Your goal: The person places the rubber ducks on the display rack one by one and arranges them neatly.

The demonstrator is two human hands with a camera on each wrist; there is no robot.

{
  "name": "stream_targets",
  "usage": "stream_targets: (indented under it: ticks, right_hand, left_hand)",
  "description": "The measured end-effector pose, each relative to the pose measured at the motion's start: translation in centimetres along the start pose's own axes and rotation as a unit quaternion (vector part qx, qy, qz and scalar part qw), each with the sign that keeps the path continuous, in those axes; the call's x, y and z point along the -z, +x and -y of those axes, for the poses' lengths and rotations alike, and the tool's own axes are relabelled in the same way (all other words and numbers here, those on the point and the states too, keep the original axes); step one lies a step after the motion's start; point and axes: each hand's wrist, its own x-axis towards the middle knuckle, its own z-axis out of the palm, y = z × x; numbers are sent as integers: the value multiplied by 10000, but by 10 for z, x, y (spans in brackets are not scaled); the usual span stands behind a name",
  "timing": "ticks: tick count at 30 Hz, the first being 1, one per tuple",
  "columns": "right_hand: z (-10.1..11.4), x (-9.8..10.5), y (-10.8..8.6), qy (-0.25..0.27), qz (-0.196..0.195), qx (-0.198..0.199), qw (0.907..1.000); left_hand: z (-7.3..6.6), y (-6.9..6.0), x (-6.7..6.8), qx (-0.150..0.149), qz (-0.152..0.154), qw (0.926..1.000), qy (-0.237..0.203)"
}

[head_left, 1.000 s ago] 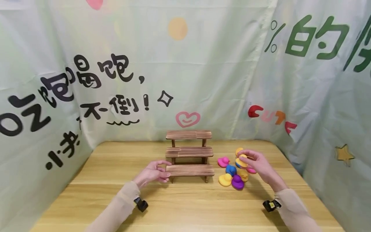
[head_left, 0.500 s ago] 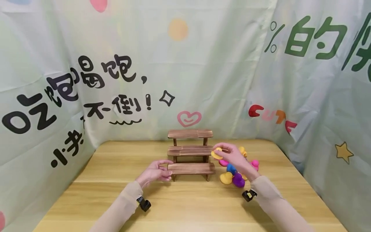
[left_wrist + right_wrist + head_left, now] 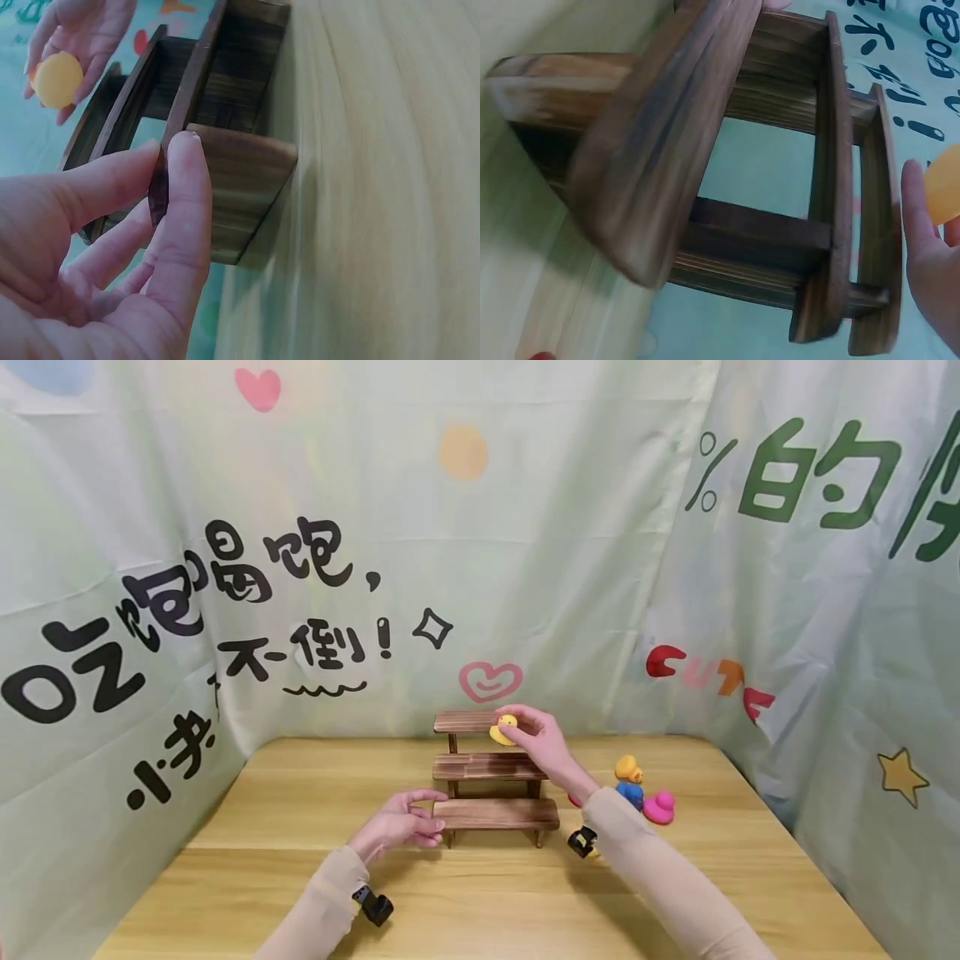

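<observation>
A three-tier wooden shelf stand [image 3: 495,814] stands upright at the table's far side. My left hand [image 3: 397,820] pinches the left end of its lowest board between thumb and finger, as the left wrist view shows on the stand [image 3: 199,75]. In my right hand [image 3: 549,745] is a yellow rubber duck [image 3: 503,731], pinched by the fingertips in front of the top board. The head view cannot tell whether the duck touches that board. Seen from the right wrist, the duck [image 3: 945,184] is beside the top board, partly cut off by the frame.
Right of the stand sit a pink duck [image 3: 660,807], a blue duck [image 3: 630,793] and an orange-yellow duck [image 3: 627,767]. Other ducks are mostly hidden behind the right wrist and sleeve. A printed cloth [image 3: 562,568] hangs behind and around the wooden table [image 3: 480,902].
My right hand has lifted the yellow duck from the group and carried it left and up to the top board. The left hand keeps its hold on the stand.
</observation>
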Motion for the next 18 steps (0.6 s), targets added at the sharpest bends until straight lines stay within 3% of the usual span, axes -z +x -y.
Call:
stream_targets:
  ticks: [9,18]
  right_hand:
    - [1,1,16,239,-339,38,9991]
    - [7,-13,35,-559,-19,-595,9967]
  left_hand:
    - [-7,1,0,8,41,9998,206]
    - [0,3,3,28,135,9997,211]
